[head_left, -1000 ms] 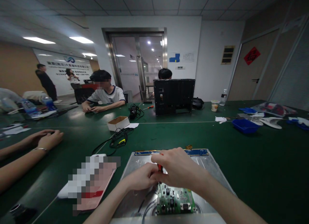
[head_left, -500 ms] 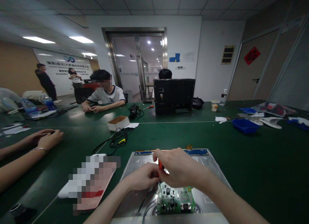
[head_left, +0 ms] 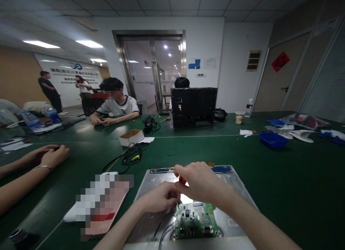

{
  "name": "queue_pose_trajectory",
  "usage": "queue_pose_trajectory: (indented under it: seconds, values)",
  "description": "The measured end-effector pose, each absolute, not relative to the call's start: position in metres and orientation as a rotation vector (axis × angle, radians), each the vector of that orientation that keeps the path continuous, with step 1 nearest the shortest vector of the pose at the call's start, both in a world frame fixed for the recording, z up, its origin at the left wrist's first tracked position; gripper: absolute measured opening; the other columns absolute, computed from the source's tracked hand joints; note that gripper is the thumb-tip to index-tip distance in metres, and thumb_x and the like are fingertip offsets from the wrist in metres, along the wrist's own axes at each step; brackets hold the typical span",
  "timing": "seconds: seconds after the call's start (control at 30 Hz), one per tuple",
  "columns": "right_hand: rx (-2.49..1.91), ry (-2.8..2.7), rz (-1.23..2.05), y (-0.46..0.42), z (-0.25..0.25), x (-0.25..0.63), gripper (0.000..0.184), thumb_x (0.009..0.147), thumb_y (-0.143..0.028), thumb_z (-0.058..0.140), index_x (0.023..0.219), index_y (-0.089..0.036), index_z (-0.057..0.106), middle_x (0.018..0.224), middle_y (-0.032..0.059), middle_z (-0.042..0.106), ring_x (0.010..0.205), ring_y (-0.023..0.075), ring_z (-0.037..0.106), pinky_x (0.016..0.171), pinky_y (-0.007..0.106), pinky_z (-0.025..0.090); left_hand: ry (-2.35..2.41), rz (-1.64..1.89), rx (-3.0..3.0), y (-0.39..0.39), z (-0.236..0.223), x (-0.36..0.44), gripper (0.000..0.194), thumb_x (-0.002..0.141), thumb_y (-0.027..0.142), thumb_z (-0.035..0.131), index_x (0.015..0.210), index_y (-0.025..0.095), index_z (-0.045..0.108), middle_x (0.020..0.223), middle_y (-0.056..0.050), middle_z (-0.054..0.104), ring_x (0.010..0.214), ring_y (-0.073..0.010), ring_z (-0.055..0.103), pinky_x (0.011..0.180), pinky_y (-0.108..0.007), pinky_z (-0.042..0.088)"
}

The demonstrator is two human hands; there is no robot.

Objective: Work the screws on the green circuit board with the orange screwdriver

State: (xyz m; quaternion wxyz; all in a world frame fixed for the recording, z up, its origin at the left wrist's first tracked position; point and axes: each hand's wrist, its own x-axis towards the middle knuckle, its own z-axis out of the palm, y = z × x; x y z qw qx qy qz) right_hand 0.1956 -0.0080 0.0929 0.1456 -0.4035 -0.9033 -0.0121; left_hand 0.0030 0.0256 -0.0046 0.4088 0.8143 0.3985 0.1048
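Note:
My right hand point(head_left: 199, 180) is closed around the red handle of a screwdriver point(head_left: 182, 179), which points down at the upper left corner of a green circuit board point(head_left: 195, 221). Close against the screwdriver's lower end, the fingers of my left hand point(head_left: 163, 197) are pinched together. What they hold there is hidden. The board lies on a silver metal panel point(head_left: 237, 203), and a blue strip board point(head_left: 222, 169) runs along the panel's far edge. Grey cables point(head_left: 164, 230) lie on the panel left of the green board.
Left of the panel lie a blurred white object point(head_left: 91, 196) and a pink one point(head_left: 107, 208). Beyond them are black cables point(head_left: 129, 156) and a small open box point(head_left: 131, 138). A co-worker's hands point(head_left: 52, 156) rest at far left. A blue tray point(head_left: 272, 139) stands right.
My right hand has turned slightly and shifted a little to the right, and the screwdriver handle now leans more. My left hand stays at its lower end.

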Motion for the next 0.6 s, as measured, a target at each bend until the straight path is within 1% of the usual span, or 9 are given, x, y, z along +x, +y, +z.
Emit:
queue_pose_trajectory:
  seconds: [0.1,0.17,0.23,0.33,0.43,0.5,0.6]
  values:
    - [-1.127,-2.602,0.018,-0.0100,0.0946,0.1961,0.013,0.081,-0.025,0.055,0.093,-0.020,0.053,0.078,0.0016,0.069,0.063,0.0154,0.060,0.051,0.026,0.025,0.995,0.279,2.072,0.0245,-0.0015,0.0047,0.009,0.068,0.016,0.052,0.077,0.017,0.056,0.072,0.001,0.059,0.069,-0.0166,0.056,0.063,-0.024,0.042]
    - [-1.105,-2.605,0.031,-0.0110,0.0955,0.1969,0.015,0.077,-0.023,0.056,0.092,-0.019,0.052,0.079,0.0017,0.068,0.062,0.0150,0.059,0.050,0.026,0.024,0.988,0.285,2.089,0.0236,0.0003,0.0058,0.004,0.070,0.018,0.052,0.073,0.017,0.055,0.068,0.002,0.056,0.066,-0.0159,0.054,0.060,-0.023,0.040]
    - [-1.087,-2.602,0.023,-0.0116,0.0959,0.1976,0.014,0.076,-0.023,0.057,0.089,-0.020,0.053,0.079,0.0010,0.068,0.062,0.0150,0.059,0.049,0.026,0.023,1.001,0.292,2.102,0.0232,0.0011,0.0061,0.005,0.071,0.019,0.052,0.073,0.017,0.055,0.068,0.002,0.056,0.066,-0.0161,0.054,0.060,-0.023,0.040]
    - [-1.092,-2.588,0.000,-0.0111,0.0955,0.1975,0.012,0.082,-0.032,0.058,0.087,-0.021,0.055,0.075,0.0001,0.068,0.062,0.0159,0.060,0.050,0.027,0.022,0.994,0.278,2.108,0.0244,0.0005,0.0054,0.010,0.070,0.018,0.052,0.077,0.017,0.058,0.072,0.001,0.060,0.071,-0.0173,0.056,0.064,-0.024,0.043]
    - [-1.152,-2.583,-0.019,-0.0098,0.0951,0.1964,0.023,0.087,-0.045,0.057,0.086,-0.022,0.058,0.072,0.0003,0.068,0.062,0.0161,0.060,0.051,0.026,0.023,0.959,0.243,2.120,0.0260,-0.0006,0.0044,0.011,0.067,0.015,0.051,0.075,0.018,0.059,0.073,0.001,0.062,0.074,-0.0178,0.058,0.069,-0.024,0.045]
    - [-1.188,-2.591,-0.027,-0.0090,0.0952,0.1955,0.024,0.088,-0.045,0.057,0.084,-0.022,0.060,0.070,0.0004,0.068,0.062,0.0156,0.060,0.052,0.026,0.024,0.977,0.237,2.096,0.0260,-0.0012,0.0041,0.014,0.067,0.014,0.050,0.077,0.018,0.059,0.075,0.001,0.063,0.073,-0.0177,0.059,0.067,-0.024,0.045]
    - [-1.183,-2.603,-0.024,-0.0087,0.0952,0.1945,0.016,0.089,-0.035,0.056,0.082,-0.021,0.061,0.069,0.0006,0.067,0.061,0.0145,0.058,0.052,0.025,0.023,1.036,0.245,2.079,0.0243,-0.0015,0.0038,0.015,0.069,0.014,0.049,0.081,0.017,0.058,0.076,0.000,0.063,0.072,-0.0179,0.059,0.065,-0.024,0.045]
